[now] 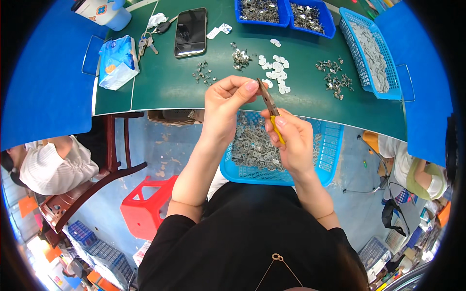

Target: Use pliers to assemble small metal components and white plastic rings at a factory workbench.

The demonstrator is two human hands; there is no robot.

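Pinching something too small to make out between thumb and forefinger, the left hand (225,104) closes its grip right at the tip of the pliers (268,103), presumably so the nose can bite the piece. The right hand (291,140) wraps its grip around the yellow handles, holding the pliers tilted up and to the left so the tip meets the left fingertips. Directly beneath both hands, on the person's lap, sits a blue basket (330,160) heaped with small grey metal parts (252,145), likely placed there to catch or supply parts. Beyond the hands, on the green desk (165,87), lie small heaps of metal bits (335,77) and white pieces (275,70), apparently sorted apart. Further out stand blue bins (284,12) and a second basket (371,53) of parts; off to the left, a phone (190,31), keys (148,43) and a tissue pack (118,63).
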